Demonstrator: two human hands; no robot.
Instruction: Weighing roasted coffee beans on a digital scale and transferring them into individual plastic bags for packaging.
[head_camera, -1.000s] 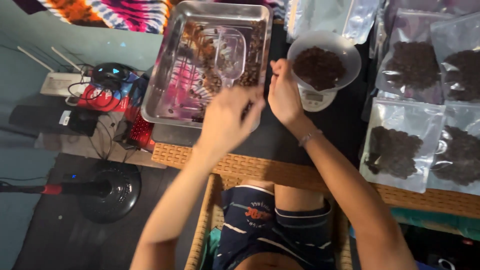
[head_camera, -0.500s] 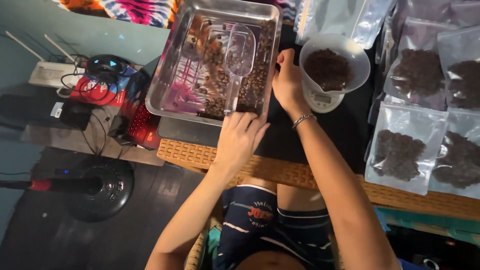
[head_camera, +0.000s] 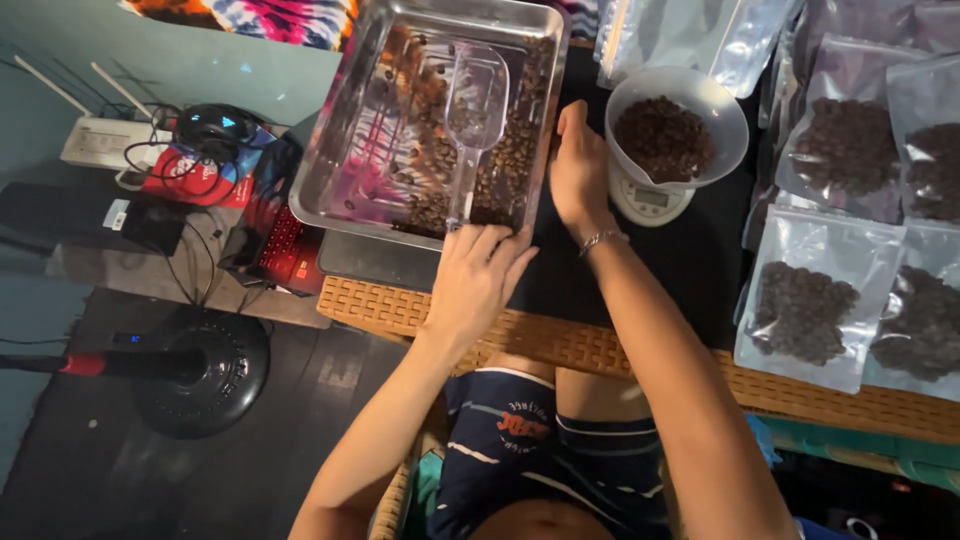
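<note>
A steel tray (head_camera: 340, 150) on the table holds roasted coffee beans (head_camera: 510, 160) and a clear plastic scoop (head_camera: 472, 110) lying in it. My left hand (head_camera: 478, 280) rests at the tray's near edge, fingers spread, by the end of the scoop's handle. My right hand (head_camera: 580, 165) lies against the tray's right rim, fingers together, nothing seen in it. Just right of it a white bowl (head_camera: 725, 105) of beans sits on a small scale (head_camera: 645, 200).
Clear bags of beans (head_camera: 810, 300) lie at the right, more bags (head_camera: 850, 130) behind them. A wicker table edge (head_camera: 400, 310) runs below the tray. Left of it are a laptop keyboard (head_camera: 280, 245), cables and a router (head_camera: 100, 140); a fan base (head_camera: 200, 370) stands on the floor.
My left hand came down from over the tray to its near edge. My right hand shifted from the bowl's side to the tray's right rim. The scoop now lies uncovered.
</note>
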